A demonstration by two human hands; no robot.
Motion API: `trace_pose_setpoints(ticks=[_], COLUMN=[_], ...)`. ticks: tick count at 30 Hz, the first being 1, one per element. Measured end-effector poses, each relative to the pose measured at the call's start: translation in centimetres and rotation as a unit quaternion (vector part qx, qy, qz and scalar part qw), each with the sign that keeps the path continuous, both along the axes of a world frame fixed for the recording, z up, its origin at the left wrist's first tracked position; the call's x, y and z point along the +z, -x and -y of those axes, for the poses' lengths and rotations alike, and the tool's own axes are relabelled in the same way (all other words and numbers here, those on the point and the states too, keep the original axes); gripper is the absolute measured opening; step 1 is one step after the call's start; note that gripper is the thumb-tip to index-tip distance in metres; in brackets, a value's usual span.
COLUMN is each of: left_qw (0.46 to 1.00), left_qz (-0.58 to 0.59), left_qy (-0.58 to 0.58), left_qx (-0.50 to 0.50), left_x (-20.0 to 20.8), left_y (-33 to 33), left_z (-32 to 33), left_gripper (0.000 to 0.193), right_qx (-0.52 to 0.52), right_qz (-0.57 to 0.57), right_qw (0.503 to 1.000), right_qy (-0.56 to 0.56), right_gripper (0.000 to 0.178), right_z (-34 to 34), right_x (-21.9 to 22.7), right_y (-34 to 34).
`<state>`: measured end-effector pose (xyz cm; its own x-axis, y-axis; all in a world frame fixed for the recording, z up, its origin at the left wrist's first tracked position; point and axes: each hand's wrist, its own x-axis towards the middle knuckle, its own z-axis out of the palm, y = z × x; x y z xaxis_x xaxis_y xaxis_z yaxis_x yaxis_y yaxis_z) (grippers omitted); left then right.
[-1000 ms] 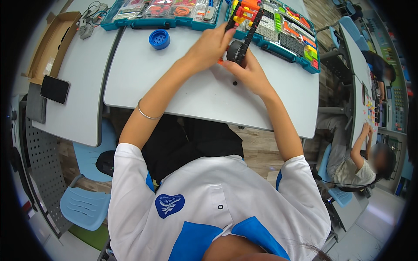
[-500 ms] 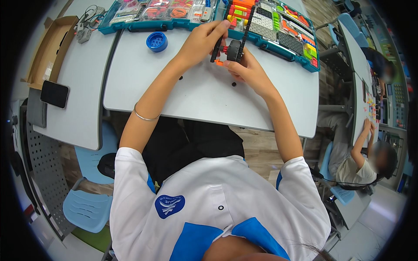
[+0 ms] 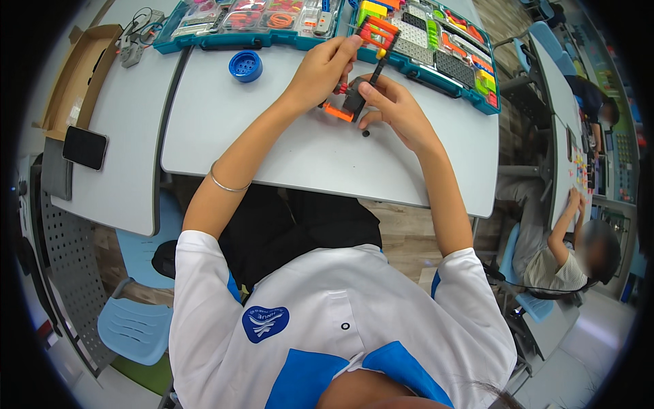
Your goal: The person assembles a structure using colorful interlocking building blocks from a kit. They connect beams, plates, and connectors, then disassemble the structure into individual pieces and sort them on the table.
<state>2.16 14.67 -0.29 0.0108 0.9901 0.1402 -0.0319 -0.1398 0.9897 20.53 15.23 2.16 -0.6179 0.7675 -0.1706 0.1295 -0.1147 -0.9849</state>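
Note:
Above the table, both my hands grip a building-block model (image 3: pixel 354 97) made of black beams, a dark block and orange pieces. My left hand (image 3: pixel 320 73) is closed on its left side, with red pieces showing by the fingertips. On the other side, my right hand (image 3: pixel 396 109) holds the dark block and a long black beam between thumb and fingers. An orange frame (image 3: pixel 379 32) joins the beam's far end, over the parts case. Another orange piece (image 3: pixel 338 112) points toward me. Just below my right fingers lies a small black piece (image 3: pixel 366 133).
A teal parts case (image 3: pixel 436 76) full of colourful blocks spans the table's far side. Left of my hands stands a blue wheel hub (image 3: pixel 245 66). The left table carries a cardboard box (image 3: pixel 71 88), a phone (image 3: pixel 86 147) and cables. Another person (image 3: pixel 562 255) sits at the right.
The model has tilted and come slightly toward me, so its orange frame and near orange piece show more. My right fingers have shifted their hold on the dark block.

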Motion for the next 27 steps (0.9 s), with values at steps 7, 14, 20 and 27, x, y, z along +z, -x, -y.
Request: trace_pose_setpoints(ticks=[7,14,20,27], left_qw=[0.99,0.988,0.865,0.802], left_qz=[0.055,-0.011,-0.2,-0.384], left_qy=[0.029,0.013,-0.27,-0.437], left_qx=[0.127,0.152,0.372,0.137], left_x=[-0.1,1.1,1.0,2.7], left_y=[0.0,0.8,1.5,1.2], left_z=[0.1,0.2,-0.4,0.6], left_gripper=[0.045,0.049,0.038,0.034], right_qx=[0.016,-0.134,-0.198,-0.068], right_qz=[-0.015,-0.1,-0.126,-0.154], right_qw=[1.0,0.986,0.964,0.959], right_qy=[0.018,0.012,-0.129,-0.23], right_gripper=[0.047,0.023,0.021,0.022], right_z=[0.3,-0.7,-1.1,-0.7], right_x=[-0.5,-1.5,-0.6,-0.7], right_y=[0.3,-0.3,-0.4,0.0])
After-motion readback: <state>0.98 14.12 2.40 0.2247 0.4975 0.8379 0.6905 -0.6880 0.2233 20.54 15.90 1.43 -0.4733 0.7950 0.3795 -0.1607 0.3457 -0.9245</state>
